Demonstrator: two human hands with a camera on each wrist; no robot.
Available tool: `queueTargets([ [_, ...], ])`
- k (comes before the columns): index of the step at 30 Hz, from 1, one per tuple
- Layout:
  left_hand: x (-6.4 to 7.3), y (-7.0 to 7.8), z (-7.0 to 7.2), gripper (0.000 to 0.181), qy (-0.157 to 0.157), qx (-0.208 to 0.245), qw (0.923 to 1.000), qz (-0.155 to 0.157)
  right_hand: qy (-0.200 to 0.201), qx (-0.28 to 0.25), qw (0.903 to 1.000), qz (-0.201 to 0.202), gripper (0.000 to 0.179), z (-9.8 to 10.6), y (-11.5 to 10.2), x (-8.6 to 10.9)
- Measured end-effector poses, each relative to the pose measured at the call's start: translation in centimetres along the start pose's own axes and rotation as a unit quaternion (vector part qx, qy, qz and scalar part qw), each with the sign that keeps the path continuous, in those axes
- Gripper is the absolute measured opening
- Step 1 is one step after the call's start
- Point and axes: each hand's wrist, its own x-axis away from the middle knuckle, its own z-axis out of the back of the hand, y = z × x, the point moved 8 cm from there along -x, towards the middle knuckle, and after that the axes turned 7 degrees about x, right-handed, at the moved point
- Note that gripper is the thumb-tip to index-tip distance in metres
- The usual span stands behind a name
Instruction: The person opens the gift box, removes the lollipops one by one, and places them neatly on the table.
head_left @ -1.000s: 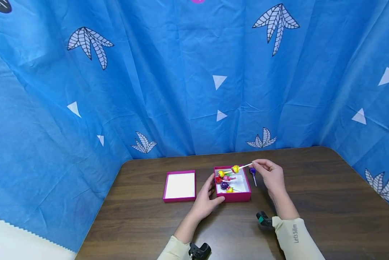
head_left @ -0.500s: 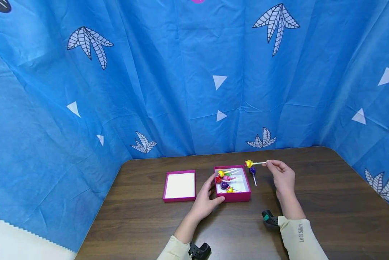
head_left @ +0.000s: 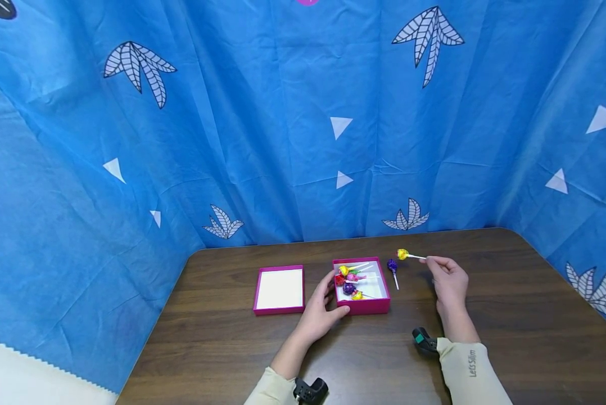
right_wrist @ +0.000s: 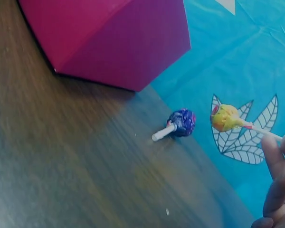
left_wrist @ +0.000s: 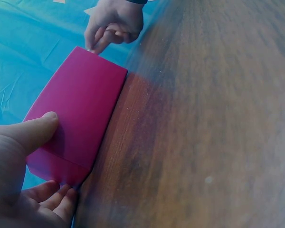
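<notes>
My right hand (head_left: 451,281) pinches the white stick of a yellow-wrapped lollipop (head_left: 402,255) between thumb and fingers; its wrapped head points left. Just beyond the right side of the pink box, a purple lollipop (head_left: 392,264) lies on the table, below the held one in the right wrist view. My left hand (head_left: 319,315) holds the open magenta box (head_left: 365,306) at its front left corner. In the left wrist view its thumb (left_wrist: 40,130) lies on the front wall and the fingers bend at the left side. Several lollipops (head_left: 349,288) lie inside the box.
A square magenta lid (head_left: 281,289) with a white inside lies to the left of the box. Brown wood table (head_left: 207,337) spreads beneath everything. A blue patterned curtain (head_left: 262,140) hangs behind the table's far edge.
My right hand has carried the yellow lollipop from above the box to the right, past the purple lollipop. My left hand and the box have stayed in place.
</notes>
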Motion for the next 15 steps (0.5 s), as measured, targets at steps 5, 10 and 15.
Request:
queueTargets([
  [5,0.04,-0.17,-0.11,0.08,-0.001,0.003,1.0,0.004,0.002,0.022,0.9997,-0.008,0.013,0.44,0.58,-0.01],
  [10,0.0,-0.2,-0.17,0.08,0.0,0.006,1.0,0.003,0.002,0.07,0.9975,0.008,0.016,0.53,0.81,-0.14],
  [15,-0.02,-0.16,-0.14,0.08,0.001,0.001,1.0,0.001,0.003,0.116,0.9931,0.017,0.02,0.47,0.82,-0.14],
])
